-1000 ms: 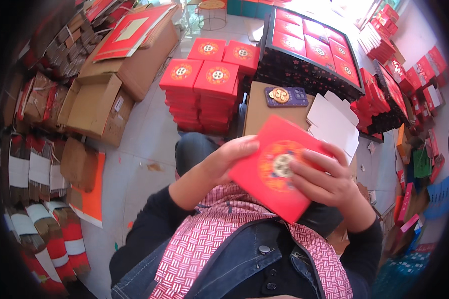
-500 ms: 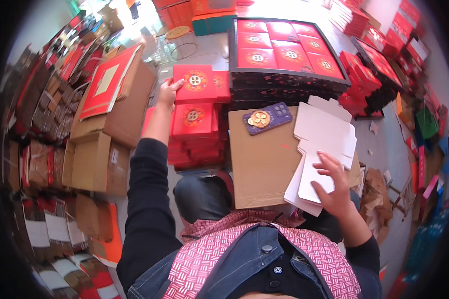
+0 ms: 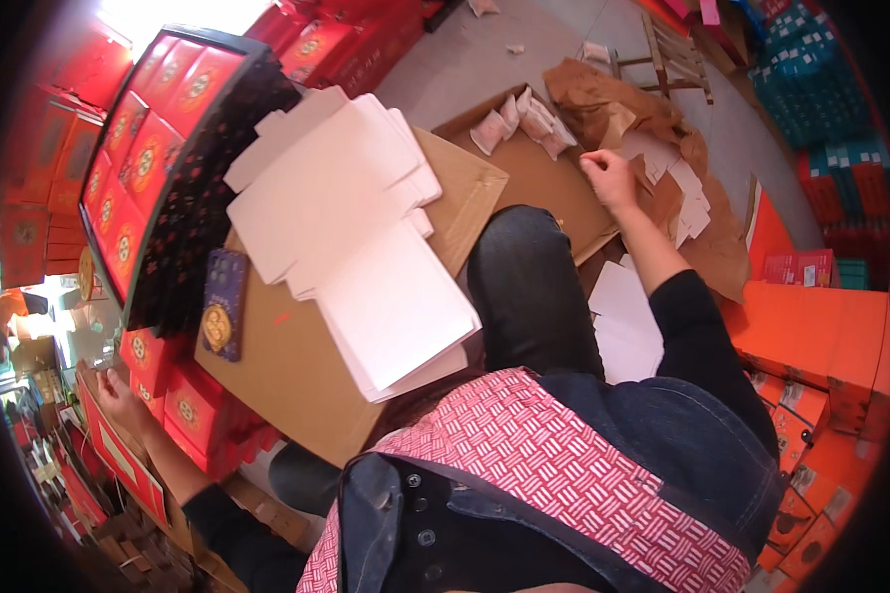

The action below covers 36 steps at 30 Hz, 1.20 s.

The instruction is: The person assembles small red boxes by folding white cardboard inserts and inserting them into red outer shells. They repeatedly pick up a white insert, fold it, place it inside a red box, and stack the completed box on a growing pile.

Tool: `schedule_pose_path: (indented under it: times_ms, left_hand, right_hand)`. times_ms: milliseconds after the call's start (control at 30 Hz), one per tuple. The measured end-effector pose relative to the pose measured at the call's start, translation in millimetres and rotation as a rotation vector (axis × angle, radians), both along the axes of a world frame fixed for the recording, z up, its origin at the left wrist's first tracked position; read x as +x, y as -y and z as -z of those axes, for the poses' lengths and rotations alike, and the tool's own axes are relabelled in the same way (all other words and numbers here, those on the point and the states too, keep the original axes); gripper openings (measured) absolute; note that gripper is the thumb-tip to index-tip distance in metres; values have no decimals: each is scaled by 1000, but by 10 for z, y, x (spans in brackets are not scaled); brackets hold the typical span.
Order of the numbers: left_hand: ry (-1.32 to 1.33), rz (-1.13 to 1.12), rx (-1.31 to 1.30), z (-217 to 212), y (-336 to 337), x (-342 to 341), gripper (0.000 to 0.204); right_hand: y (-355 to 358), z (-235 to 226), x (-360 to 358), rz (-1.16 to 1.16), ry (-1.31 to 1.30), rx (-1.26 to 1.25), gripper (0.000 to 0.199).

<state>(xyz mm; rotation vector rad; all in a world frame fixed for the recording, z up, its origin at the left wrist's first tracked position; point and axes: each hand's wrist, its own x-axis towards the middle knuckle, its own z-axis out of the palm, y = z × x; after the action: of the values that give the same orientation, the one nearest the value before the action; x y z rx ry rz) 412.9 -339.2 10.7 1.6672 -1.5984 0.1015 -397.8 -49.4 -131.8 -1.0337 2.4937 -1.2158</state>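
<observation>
My left hand (image 3: 124, 403) is at the lower left, beside the stacked red boxes (image 3: 193, 407), its fingers apart and nothing visible in them. My right hand (image 3: 611, 182) is stretched out to the far right with fingers curled together. It is over the edge of a shallow cardboard tray (image 3: 539, 188), close to several small clear packets (image 3: 532, 124); whatever the fingers may hold is hidden. In front of me, flat white die-cut box blanks (image 3: 356, 237) lie stacked on a brown cardboard box (image 3: 302, 376). A purple phone (image 3: 224, 301) with a round gold piece lies left of them.
Dark trays of red boxes (image 3: 153, 158) are stacked at the left. Crumpled brown paper (image 3: 707, 188) and white card sheets (image 3: 625, 321) lie to the right. A small wooden stool (image 3: 674, 64) is beyond. Orange boxes (image 3: 811, 331) line the right side.
My view has swung to the right. My right hand has left the white blanks and reached out to the packet tray. My left hand has come off the red box.
</observation>
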Motion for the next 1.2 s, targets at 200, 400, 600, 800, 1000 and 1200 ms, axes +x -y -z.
schedule_pose_path:
  times_ms: [200,400,600,800,1000,1200]
  left_hand:
    - [176,699,140,-426,-1809,-2429,35]
    - [101,967,572,-222,-2343,-3309,58]
    - [112,986,588,-224,-2306,-3365,47]
    - [77,969,588,-210,-2348,-3300,47]
    - [30,993,539,-127,-2358,-3241,49]
    - [10,1017,489,-54,-2336,-3187,49]
  right_hand:
    - [582,432,543,-158,417,-181,19]
    - [855,-982,1045,-708,481,-539,5]
    - [482,-1610,1762,-1483,142,-273,27]
    - [367,-1466,1983,-1487,-10,-130,31]
    - [358,-1447,2047,-1504,-165,-135,23]
    - [405,-1498,2079,-1587,-230,-115,19]
